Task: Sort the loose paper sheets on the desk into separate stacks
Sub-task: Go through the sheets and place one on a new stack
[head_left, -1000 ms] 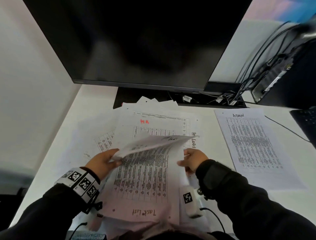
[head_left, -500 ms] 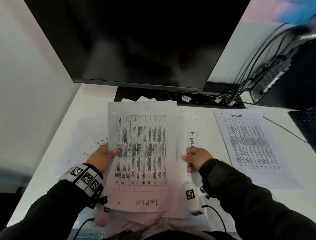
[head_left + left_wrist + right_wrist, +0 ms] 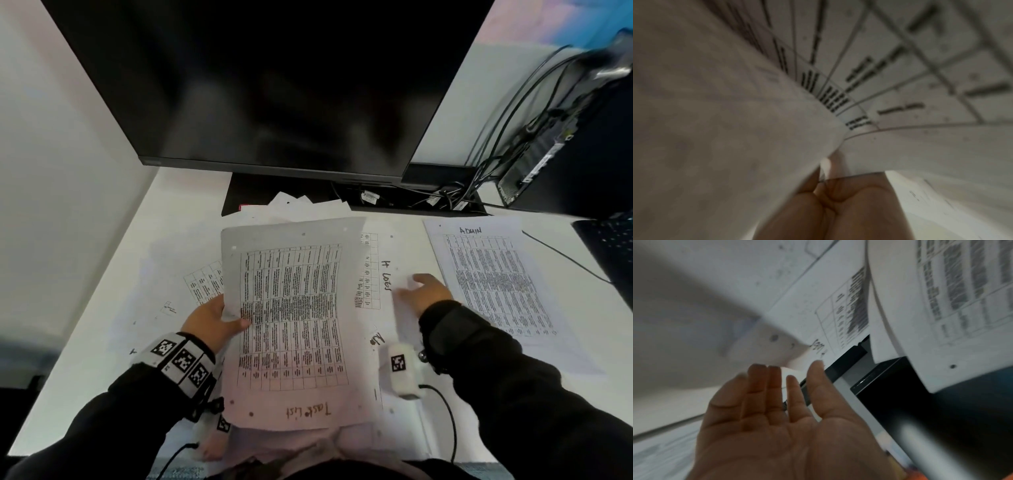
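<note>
desk (image 3: pixel 102 342) | left hand (image 3: pixel 212 320) pinches Task List sheet (image 3: pixel 294 322) edge | right hand (image 3: pixel 424 291) released, flat

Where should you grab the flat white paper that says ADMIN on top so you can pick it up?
Probably the near right corner of the white printed sheet headed ADMIN, coming from the right. It lies flat on the white desk, apart from the middle pile, so a fingertip should slide an edge up first, then pinch. The right hand, open beside its left edge, is nearest; the left hand grips the Task List sheet.
</note>
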`<state>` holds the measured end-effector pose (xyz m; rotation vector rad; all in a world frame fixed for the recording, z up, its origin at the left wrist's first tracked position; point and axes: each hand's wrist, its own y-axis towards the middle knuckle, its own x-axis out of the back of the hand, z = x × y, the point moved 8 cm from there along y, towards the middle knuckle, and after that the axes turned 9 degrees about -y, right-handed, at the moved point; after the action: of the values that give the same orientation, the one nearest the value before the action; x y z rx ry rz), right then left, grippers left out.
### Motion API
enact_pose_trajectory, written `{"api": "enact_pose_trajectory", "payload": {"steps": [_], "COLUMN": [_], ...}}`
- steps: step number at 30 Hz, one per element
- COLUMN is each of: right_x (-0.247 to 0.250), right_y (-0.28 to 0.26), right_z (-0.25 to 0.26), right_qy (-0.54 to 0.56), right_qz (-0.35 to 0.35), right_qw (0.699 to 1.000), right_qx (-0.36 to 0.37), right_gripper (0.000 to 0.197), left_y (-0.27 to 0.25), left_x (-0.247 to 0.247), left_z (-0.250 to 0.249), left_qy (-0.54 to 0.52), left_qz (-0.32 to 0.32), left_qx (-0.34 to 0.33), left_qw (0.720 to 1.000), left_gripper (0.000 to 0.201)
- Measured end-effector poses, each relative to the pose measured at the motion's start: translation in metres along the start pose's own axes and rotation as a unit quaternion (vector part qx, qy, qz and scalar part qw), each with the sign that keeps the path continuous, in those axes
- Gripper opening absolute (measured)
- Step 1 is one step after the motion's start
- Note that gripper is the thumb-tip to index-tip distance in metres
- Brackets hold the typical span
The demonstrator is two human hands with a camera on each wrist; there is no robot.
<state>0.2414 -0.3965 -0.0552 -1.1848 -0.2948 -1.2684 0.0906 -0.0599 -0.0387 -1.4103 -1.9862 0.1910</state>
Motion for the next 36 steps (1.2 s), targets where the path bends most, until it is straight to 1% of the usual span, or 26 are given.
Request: {"api": "enact_pose_trajectory", "payload": {"steps": [1, 2, 3, 4, 5, 8, 10, 13, 15, 17, 18, 19, 20, 21, 23, 24, 25, 26, 27, 28, 29, 30, 31, 33, 35, 36], "right_x": [-0.001, -0.004, -0.008, -0.009, -0.008, 0.002, 0.016, 0.034, 0.039, 0.039, 0.037, 0.034, 0.030, 0.028, 0.022, 0.020, 0.016, 0.012, 0.005, 0.000, -0.007, -0.012, -0.017, -0.022, -0.020, -0.019], "right_y": [0.002, 0.002, 0.002, 0.000, 0.000, 0.002, 0.007, 0.013, 0.016, 0.016, 0.014, 0.012, 0.007, 0.001, -0.012, -0.020, -0.025, -0.030, -0.032, -0.035, -0.035, -0.038, -0.039, -0.040, -0.038, -0.037], "right_z": [-0.002, -0.004, -0.003, -0.002, 0.000, -0.001, 0.000, 0.002, 0.004, 0.009, 0.012, 0.016, 0.020, 0.025, 0.032, 0.036, 0.039, 0.043, 0.045, 0.049, 0.051, 0.054, 0.056, 0.059, 0.054, 0.050], "right_qy": [0.023, 0.045, 0.060, 0.074, 0.087, 0.107, 0.093, 0.070, 0.082, 0.097, 0.094, 0.089, 0.084, 0.077, 0.070, 0.073, 0.067, 0.055, 0.037, 0.015, -0.014, -0.044, -0.059, -0.065, -0.047, -0.019], "right_qz": [0.012, 0.025, 0.029, 0.022, 0.008, -0.040, -0.070, -0.087, -0.086, -0.077, -0.069, -0.056, -0.040, -0.025, 0.002, 0.017, 0.034, 0.051, 0.064, 0.072, 0.079, 0.084, 0.083, 0.066, 0.050, 0.055], "right_qw": [1.000, 0.999, 0.998, 0.997, 0.996, 0.993, 0.993, 0.993, 0.991, 0.989, 0.988, 0.988, 0.988, 0.987, 0.984, 0.982, 0.979, 0.977, 0.975, 0.973, 0.972, 0.968, 0.966, 0.967, 0.975, 0.980], "right_qx": [-0.002, -0.002, 0.006, 0.015, 0.024, 0.026, 0.035, 0.049, 0.066, 0.083, 0.096, 0.110, 0.124, 0.139, 0.163, 0.174, 0.189, 0.202, 0.210, 0.217, 0.221, 0.233, 0.237, 0.238, 0.210, 0.190], "right_gripper": [0.048, 0.039, 0.027, 0.014, 0.010, 0.013, 0.017, 0.024, 0.024, 0.016, 0.016, 0.019, 0.020, 0.020, 0.014, 0.015, 0.022, 0.028, 0.030, 0.028, 0.021, 0.013, 0.012, 0.015, 0.030, 0.034], "left_y": [0.001, 0.002, 0.003, 0.003, 0.004, 0.003, 0.003, 0.003, 0.001, -0.001, -0.002, -0.002, -0.004, -0.004, -0.006, -0.007, -0.006, -0.006, -0.005, -0.005, -0.004, -0.005, -0.005, -0.006, -0.007, -0.009], "left_x": [0.000, 0.001, 0.002, 0.003, 0.003, 0.012, 0.024, 0.042, 0.050, 0.057, 0.059, 0.061, 0.060, 0.059, 0.053, 0.052, 0.052, 0.052, 0.051, 0.048, 0.044, 0.039, 0.033, 0.025, 0.021, 0.019], "left_z": [0.002, 0.004, 0.005, 0.006, 0.007, 0.003, -0.001, -0.008, -0.014, -0.021, -0.024, -0.026, -0.028, -0.029, -0.032, -0.034, -0.035, -0.037, -0.039, -0.041, -0.041, -0.041, -0.037, -0.028, -0.022, -0.022], "left_qy": [0.002, 0.007, 0.010, 0.011, 0.004, -0.005, -0.028, -0.067, -0.067, -0.060, -0.058, -0.052, -0.042, -0.034, -0.019, -0.023, -0.021, -0.005, 0.031, 0.058, 0.066, 0.062, 0.056, 0.063, 0.074, 0.074], "left_qz": [0.004, 0.009, 0.012, 0.014, 0.014, -0.006, -0.021, -0.027, -0.031, -0.043, -0.049, -0.049, -0.045, -0.036, -0.016, -0.015, -0.019, -0.027, -0.030, -0.022, -0.004, 0.018, 0.036, 0.048, 0.045, 0.043], "left_qx": [-0.002, -0.001, -0.002, -0.003, -0.006, -0.020, -0.033, -0.057, -0.072, -0.082, -0.088, -0.093, -0.098, -0.103, -0.118, -0.126, -0.132, -0.143, -0.153, -0.163, -0.162, -0.157, -0.135, -0.095, -0.085, -0.090], "left_qw": [1.000, 1.000, 1.000, 1.000, 1.000, 1.000, 0.999, 0.996, 0.995, 0.994, 0.993, 0.993, 0.993, 0.993, 0.993, 0.992, 0.991, 0.989, 0.987, 0.985, 0.985, 0.986, 0.989, 0.992, 0.993, 0.992], "left_gripper": [0.043, 0.040, 0.037, 0.035, 0.035, 0.032, 0.031, 0.033, 0.036, 0.052, 0.062, 0.068, 0.066, 0.058, 0.032, 0.021, 0.015, 0.013, 0.015, 0.019, 0.021, 0.024, 0.027, 0.021, 0.014, 0.012]}}
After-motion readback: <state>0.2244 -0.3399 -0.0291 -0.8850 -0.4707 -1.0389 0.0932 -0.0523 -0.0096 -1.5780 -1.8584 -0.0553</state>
